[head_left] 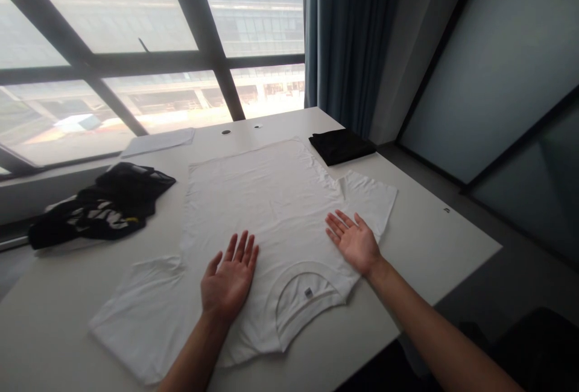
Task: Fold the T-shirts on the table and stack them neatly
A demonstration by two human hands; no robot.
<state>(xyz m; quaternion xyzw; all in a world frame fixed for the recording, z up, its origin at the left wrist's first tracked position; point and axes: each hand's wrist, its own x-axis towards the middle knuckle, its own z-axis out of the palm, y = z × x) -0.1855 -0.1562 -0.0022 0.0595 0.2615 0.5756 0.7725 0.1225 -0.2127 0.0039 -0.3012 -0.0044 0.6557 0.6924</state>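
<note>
Shirt (244,199) is lying flat on a white table (429,229) in the head view, its sleeves spreading and collar facing the person, seemingly to keep both sides within reach. The left hand (228,283) and right hand (355,244) are showing upturned palms over it, grasping nothing; contact is impossible to tell. A black bundle (104,205) and black cloth (341,146) are sitting aside, probably leaving it room. Daylight is entering through a window (149,18) beside a blue curtain (348,36).

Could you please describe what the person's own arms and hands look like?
The left hand and right hand are ungloved, with no rings visible. The left forearm and right forearm are bare, with no sleeve, watch or bracelet in view.
</note>
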